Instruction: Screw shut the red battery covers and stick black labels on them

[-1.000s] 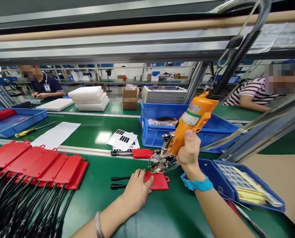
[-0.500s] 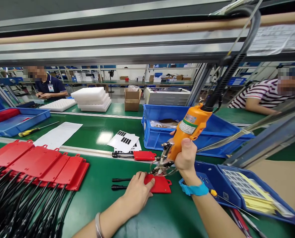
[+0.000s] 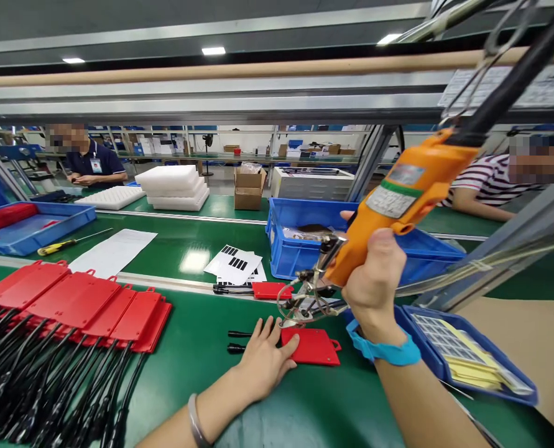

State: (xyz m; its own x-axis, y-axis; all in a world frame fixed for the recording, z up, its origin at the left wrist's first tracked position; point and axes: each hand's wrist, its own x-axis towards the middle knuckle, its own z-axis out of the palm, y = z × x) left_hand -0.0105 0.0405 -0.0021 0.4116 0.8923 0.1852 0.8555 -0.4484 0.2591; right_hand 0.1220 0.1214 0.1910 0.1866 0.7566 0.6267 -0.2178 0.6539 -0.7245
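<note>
My right hand (image 3: pixel 374 267) is wrapped round an orange electric screwdriver (image 3: pixel 398 193), which hangs from a black cable and tilts down to the left. Its metal tip end is just above the near red flat case (image 3: pixel 311 346), close to the case's upper left corner; whether it touches cannot be seen. My left hand (image 3: pixel 267 358) lies flat with fingers spread over the left end of that case and its cables. Two black cable ends (image 3: pixel 237 348) stick out left of my fingers. Behind lies another red case (image 3: pixel 272 290) with black leads.
Stacked red cases (image 3: pixel 78 302) with black cables fill the left. Blue bins (image 3: pixel 286 255) stand behind and right, one with yellow label sheets (image 3: pixel 472 367). Printed papers (image 3: pixel 234 264), a yellow screwdriver (image 3: pixel 55 247) and white foam (image 3: pixel 171 186) lie farther back. Two people sit across.
The electric screwdriver has risen and moved right, nearer to me. The near red case has shifted slightly right. My left hand's fingers have spread wider and moved a little right.
</note>
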